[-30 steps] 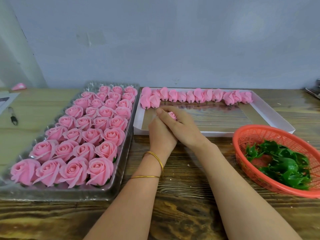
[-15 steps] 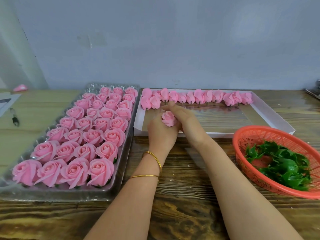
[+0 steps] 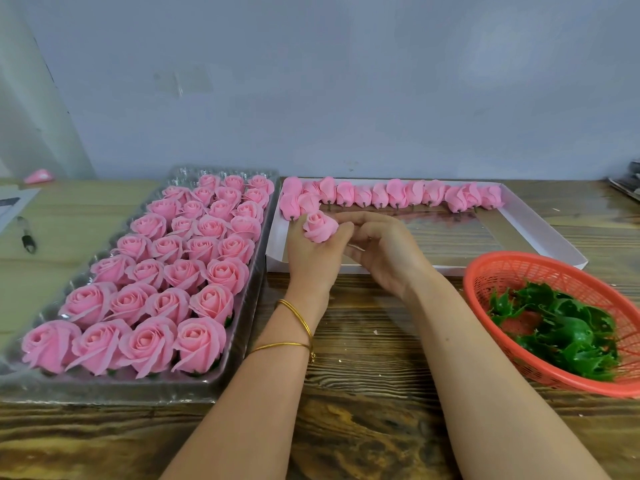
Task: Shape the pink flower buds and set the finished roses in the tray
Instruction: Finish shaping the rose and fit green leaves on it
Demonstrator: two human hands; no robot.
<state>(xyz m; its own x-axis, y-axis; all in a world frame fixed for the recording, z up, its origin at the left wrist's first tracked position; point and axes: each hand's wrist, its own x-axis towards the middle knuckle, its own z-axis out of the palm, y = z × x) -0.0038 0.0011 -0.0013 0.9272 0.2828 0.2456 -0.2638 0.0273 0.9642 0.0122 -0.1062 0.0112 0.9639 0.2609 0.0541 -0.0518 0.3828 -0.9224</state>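
Note:
My left hand (image 3: 311,258) holds a pink bud (image 3: 319,226) upright in its fingertips, just over the left end of the white box (image 3: 540,230). My right hand (image 3: 384,247) is curled beside it, index fingertip and thumb at the bud's right petals. A row of unshaped pink buds (image 3: 398,197) lies along the box's far wall. The clear plastic tray (image 3: 254,271) on the left holds several rows of finished pink roses (image 3: 194,268).
An orange mesh basket (image 3: 485,271) with green plastic calyxes (image 3: 561,334) sits at the right. A black pen (image 3: 27,237), a paper sheet (image 3: 14,202) and a small pink item (image 3: 38,175) lie at the far left. The wooden table meets a grey wall behind.
The bud was covered between both hands; the right hand has drawn back to the right, and the bud now stands exposed and higher in the left fingertips.

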